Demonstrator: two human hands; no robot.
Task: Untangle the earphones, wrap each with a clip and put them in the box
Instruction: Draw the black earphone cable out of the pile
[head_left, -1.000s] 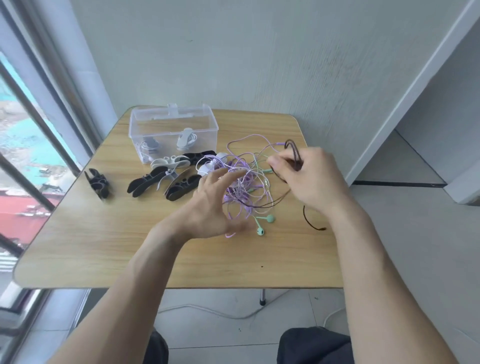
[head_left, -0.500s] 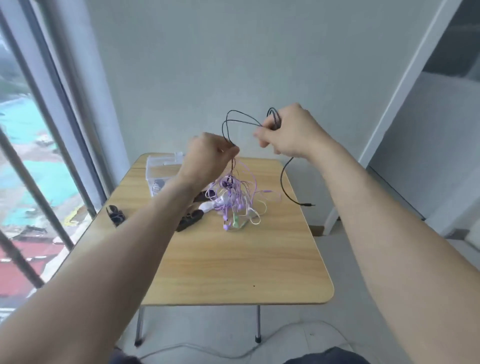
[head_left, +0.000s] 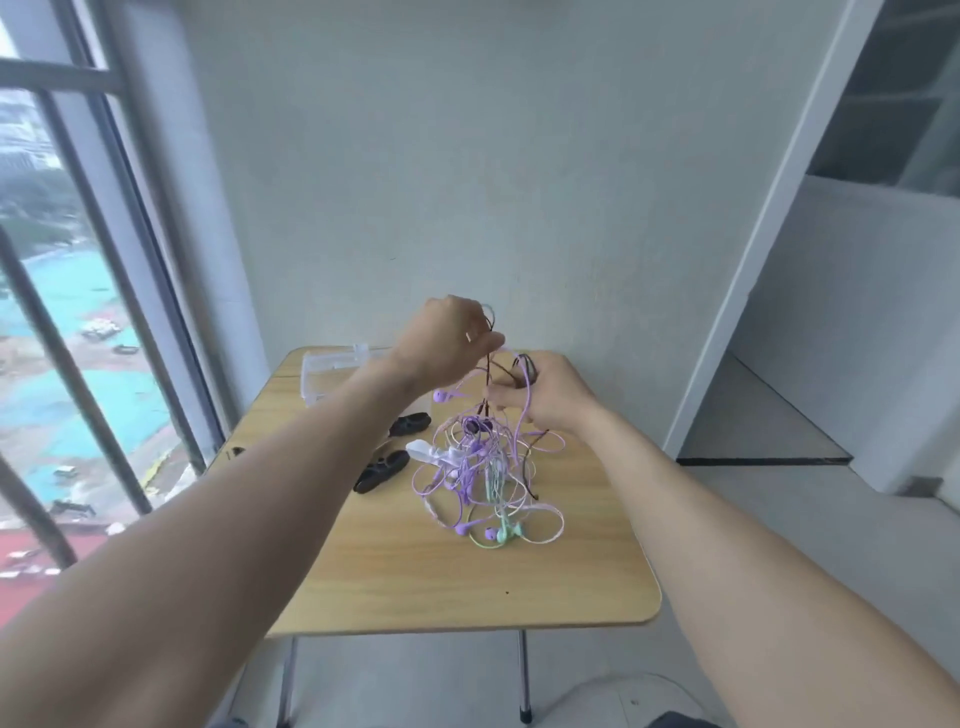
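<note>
the left hand (head_left: 447, 338) is raised above the far part of the table, its thumb and fingers pinching a dark cable (head_left: 491, 358) that runs down from it. just to the right and a little lower, the right hand (head_left: 545, 397) is curled round a bunch of cords, with a lilac cable (head_left: 527, 410) looped over its fingers and dark strands passing through its grip. from both hands the tangle of earphones (head_left: 483, 467) hangs down, a knot of lilac, mint and dark wires whose lower loops and earbuds rest on the wooden table (head_left: 467, 587), near its middle. a white clip (head_left: 428, 451) lies touching the left side of the tangle. left of that, two black clips (head_left: 382, 470) lie on the tabletop, one partly hidden by the left forearm. the clear plastic box (head_left: 327, 374) stands at the far left corner of the table, well apart from the tangle; what it holds cannot be made out. a window with dark bars fills the left side, and a pale wall stands behind the table.
</note>
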